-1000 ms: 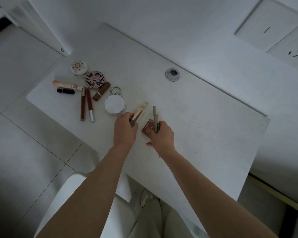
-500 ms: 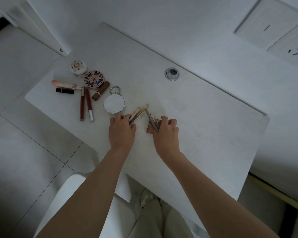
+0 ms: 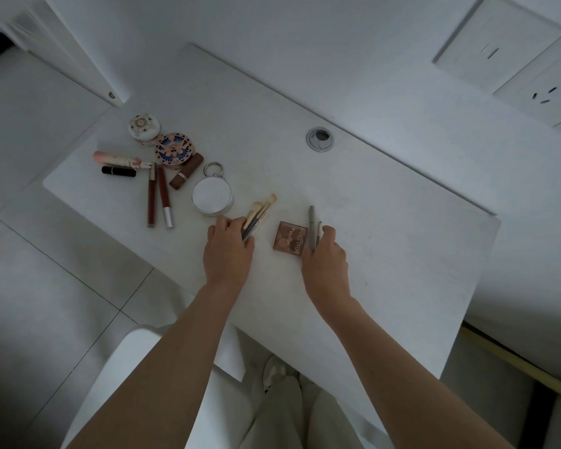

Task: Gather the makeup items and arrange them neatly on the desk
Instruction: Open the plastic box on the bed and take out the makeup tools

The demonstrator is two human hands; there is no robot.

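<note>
Down on the white desk [image 3: 386, 222] by the wall [image 3: 272, 34], left hand [image 3: 229, 251] grips brushes [image 3: 259, 209], right hand [image 3: 326, 260] pencils [image 3: 312, 222].

Head camera looks steeply down onto desk [image 3: 386, 222].

White desk [image 3: 386, 222]: two compacts [image 3: 173, 149], lipsticks [image 3: 119, 171], round mirror [image 3: 212, 197], brown palette [image 3: 289, 237].

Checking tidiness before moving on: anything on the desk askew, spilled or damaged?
Nothing spilled or damaged. The brown lipstick lies diagonally by the patterned compact, out of line with the two parallel lip glosses.
</note>
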